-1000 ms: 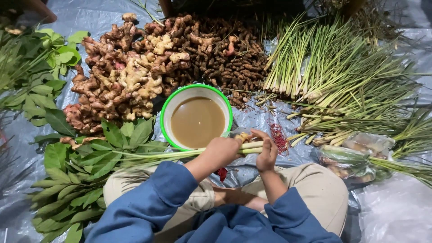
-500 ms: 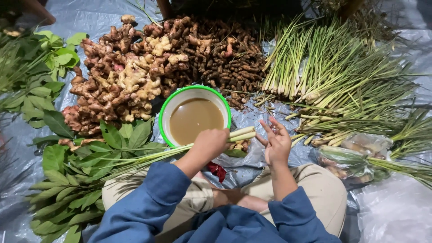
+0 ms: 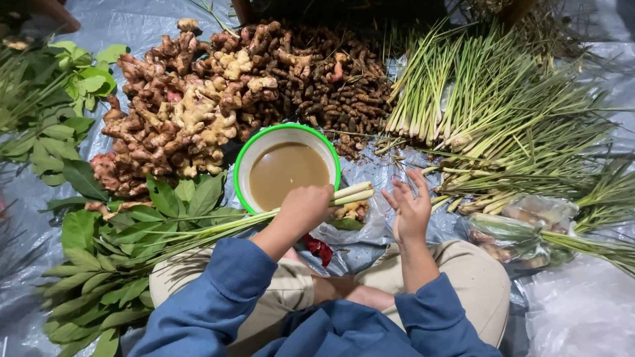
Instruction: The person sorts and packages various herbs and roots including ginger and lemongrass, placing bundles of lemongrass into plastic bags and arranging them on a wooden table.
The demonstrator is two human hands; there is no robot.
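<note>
A bundle of lemongrass stalks [image 3: 350,194] is gripped in the clenched left hand [image 3: 305,208], pale cut ends pointing right, long green blades trailing left across the lap toward the tarp's lower-left corner. The right hand [image 3: 410,208] is held released just beside those ends, fingers spread, nothing grasped, not touching the stalks.

The bundle is held just over the near rim of a green-rimmed white bowl [image 3: 246,158] of brown liquid, set at approx. the centre of the grey plastic tarp [image 3: 132,26]. Behind the bowl, toward the far edge, a heap of pale ginger root [image 3: 178,125] is piled w/ darker, smaller turmeric rhizomes [image 3: 331,86] next to it. More lemongrass [image 3: 476,99] is fanned out along the right side. Leafy green sprigs [image 3: 99,264] are spread at the left edge & lower-left corner. A clear plastic bag [image 3: 522,228] of produce is seen by the right knee; something red [image 3: 319,248] lies near the left wrist, too hidden to identify.
</note>
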